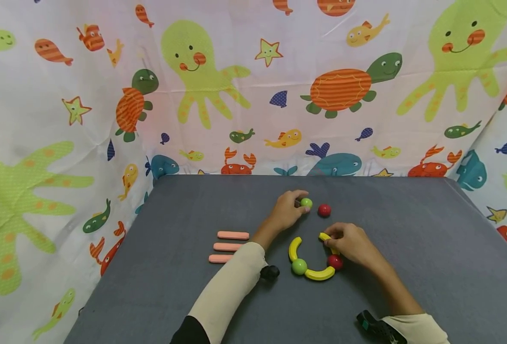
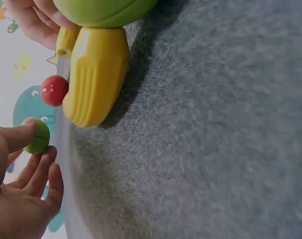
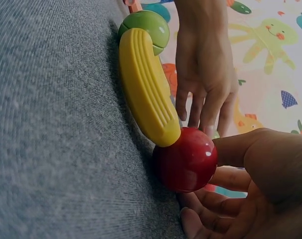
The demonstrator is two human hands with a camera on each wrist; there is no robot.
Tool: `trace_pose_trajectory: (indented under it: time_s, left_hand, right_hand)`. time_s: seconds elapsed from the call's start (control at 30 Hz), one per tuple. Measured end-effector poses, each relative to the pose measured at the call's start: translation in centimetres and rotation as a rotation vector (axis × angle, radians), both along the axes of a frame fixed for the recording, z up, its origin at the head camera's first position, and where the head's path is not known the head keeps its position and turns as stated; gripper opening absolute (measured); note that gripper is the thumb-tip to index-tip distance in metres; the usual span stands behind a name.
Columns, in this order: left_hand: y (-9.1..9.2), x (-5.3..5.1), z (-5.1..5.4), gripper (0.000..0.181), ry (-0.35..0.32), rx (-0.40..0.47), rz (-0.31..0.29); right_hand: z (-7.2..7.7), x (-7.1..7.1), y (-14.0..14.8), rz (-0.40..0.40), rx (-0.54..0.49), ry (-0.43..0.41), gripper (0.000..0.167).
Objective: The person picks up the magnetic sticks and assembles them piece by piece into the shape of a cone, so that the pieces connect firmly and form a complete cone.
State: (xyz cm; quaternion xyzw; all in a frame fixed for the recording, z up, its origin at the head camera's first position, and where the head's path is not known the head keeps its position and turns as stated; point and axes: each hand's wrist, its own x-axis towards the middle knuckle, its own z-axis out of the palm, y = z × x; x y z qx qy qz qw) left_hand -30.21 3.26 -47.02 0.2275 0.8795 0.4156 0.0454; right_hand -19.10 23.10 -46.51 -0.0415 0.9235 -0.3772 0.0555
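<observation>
My left hand [image 1: 285, 210] pinches a green ball [image 1: 307, 203] between thumb and fingers at the far side of the table; a groove shows on the green ball [image 2: 40, 137] in the left wrist view. Just right of it sits a red ball [image 1: 324, 210]. My right hand [image 1: 351, 242] grips a curved yellow toy banana [image 1: 323, 236], partly covered by the fingers, above another red ball [image 1: 335, 262]. That ball touches a second banana [image 1: 319, 274], which meets a green ball [image 1: 299, 266]. A third banana [image 1: 294, 248] runs up from there, forming an open ring.
Three pink sticks [image 1: 233, 235] lie in parallel left of the ring, partly behind my left forearm. The grey table [image 1: 184, 286] ends at a white curtain [image 1: 236, 28] printed with sea animals. Dark devices [image 1: 380, 328] are strapped at my wrists.
</observation>
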Motion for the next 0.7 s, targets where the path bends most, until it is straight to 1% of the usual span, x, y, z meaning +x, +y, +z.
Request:
trace_pose_trajectory:
  time_s: [0.23,0.33,0.4,0.53,0.7]
  left_hand:
    - [-1.3,1.0,0.5,0.041,0.027,-0.016,-0.047]
    - [-1.7,1.5,0.7,0.040,0.017,-0.020,-0.072]
    - [-2.0,1.9,0.8,0.040,0.006,-0.003,-0.082]
    - [-2.3,2.7,1.0,0.040,-0.018,0.039,-0.078]
    - [-2.9,3.7,1.3,0.045,-0.014,0.041,-0.101]
  right_hand:
    - [0.1,0.1,0.1,0.001,-0.035,0.012,0.020]
    - [0.2,0.1,0.1,-0.004,-0.032,0.014,0.022]
    - [0.2,0.1,0.1,-0.007,-0.027,0.020,0.023]
    - [0.0,0.0,0.1,-0.018,-0.024,0.023,0.024]
    - [-0.1,-0.1,0.1,-0.014,-0.017,0.014,0.024]
